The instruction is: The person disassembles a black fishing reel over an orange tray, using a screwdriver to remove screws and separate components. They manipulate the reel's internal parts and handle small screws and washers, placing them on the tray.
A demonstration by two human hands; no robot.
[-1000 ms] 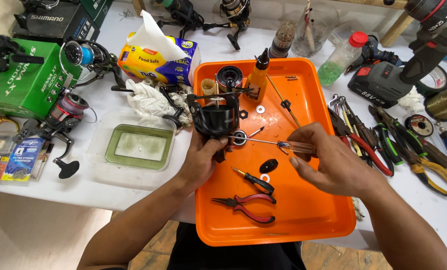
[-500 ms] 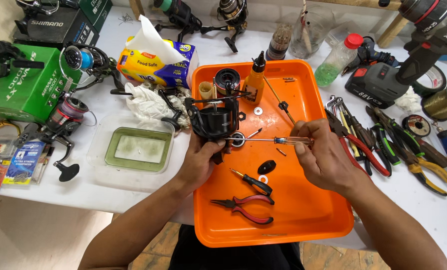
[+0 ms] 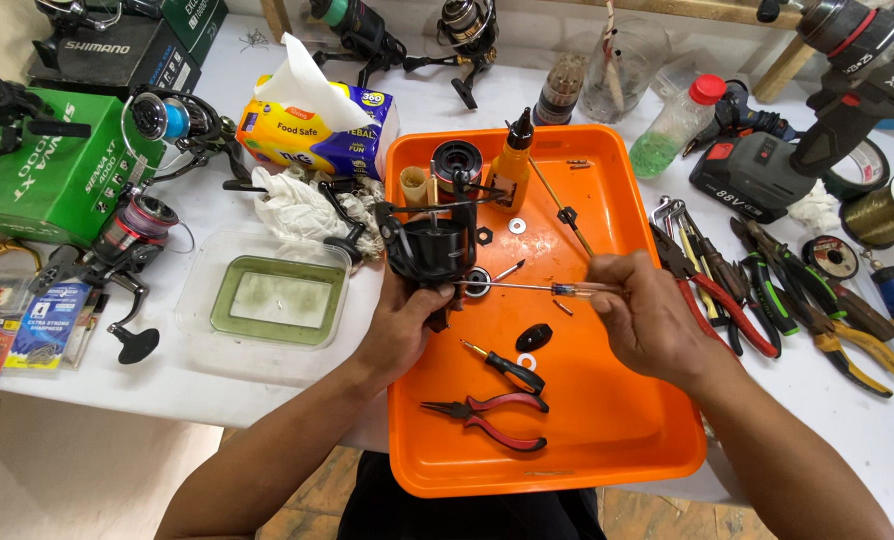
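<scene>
White table (image 3: 267,400), wide, crowded on all sides. At the left, green box (image 3: 57,170) with spinning reels (image 3: 132,235) beside it. Orange tray (image 3: 617,440) in the middle, reaching to the near edge of the table. Left of the tray, clear plastic container (image 3: 267,300) with greenish inside; behind it, tissue pack (image 3: 312,130) and crumpled white cloth (image 3: 292,205). Right of the tray, row of pliers and wrenches (image 3: 767,290), further back a cordless drill (image 3: 817,110).

Inside the tray: black reel body (image 3: 429,245) near the left wall, held upright from below by left hand (image 3: 402,325), fingers clenched around its foot. Right hand (image 3: 647,320) closed around clear handle of thin screwdriver (image 3: 537,288), shaft lying level, tip at the side of the reel body. Behind, orange oil bottle (image 3: 512,165) standing upright just beside a black spool (image 3: 457,165). Nearer, red-handled pliers (image 3: 492,420) and small black screwdriver (image 3: 507,367) lying flat, apart from both hands. Small black oval part (image 3: 534,336), white washers (image 3: 517,226) loose on tray floor.
</scene>
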